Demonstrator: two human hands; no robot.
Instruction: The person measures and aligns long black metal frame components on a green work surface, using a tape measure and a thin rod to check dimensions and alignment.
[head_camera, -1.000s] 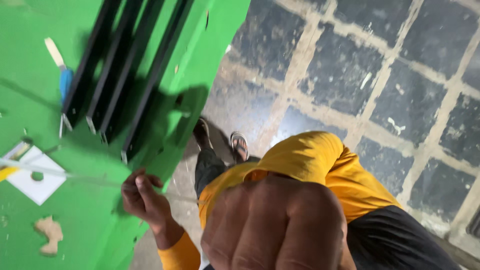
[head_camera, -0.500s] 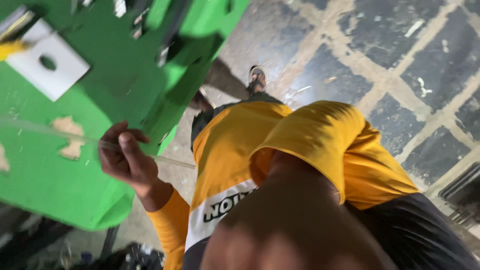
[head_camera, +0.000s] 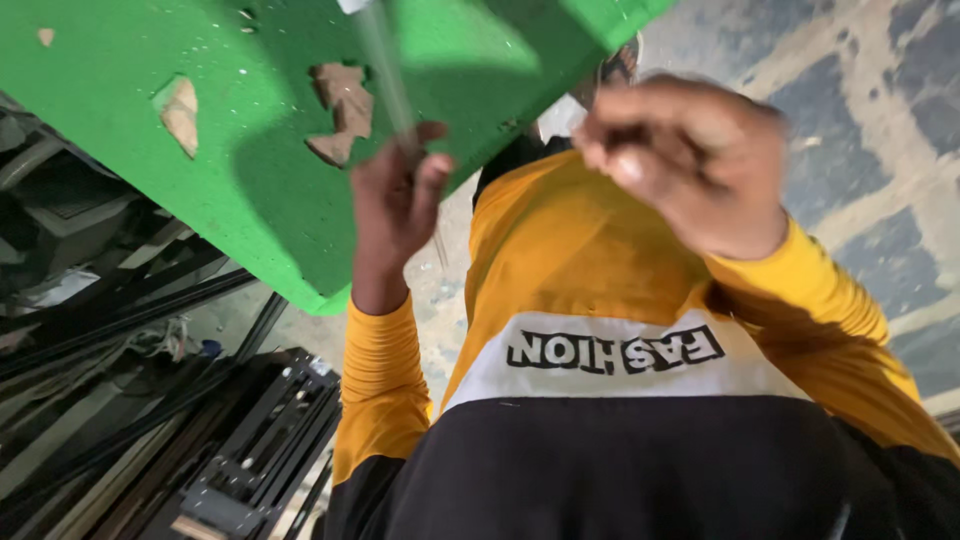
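My left hand (head_camera: 395, 195) is raised at the edge of a green table (head_camera: 250, 200) and grips a thin pale rod (head_camera: 385, 70). The rod runs up and away across the table top and is blurred. My right hand (head_camera: 690, 160) is lifted in front of my chest, blurred by motion, with its fingers curled into a fist; nothing shows in it. The two hands are apart, the right a little higher. I wear a yellow long-sleeved shirt (head_camera: 590, 260) with a white band and a black lower part.
The green table top has chipped brown patches (head_camera: 345, 110). Black metal frames and rails (head_camera: 250, 440) lie stacked on the floor at the lower left. Dark stone paving (head_camera: 890, 130) spreads at the right. A sandalled foot (head_camera: 620, 65) peeks out at the top.
The view has swung down and left, so the table has slid to the upper left. My left hand has risen with the rod. My right hand has moved up and to the right.
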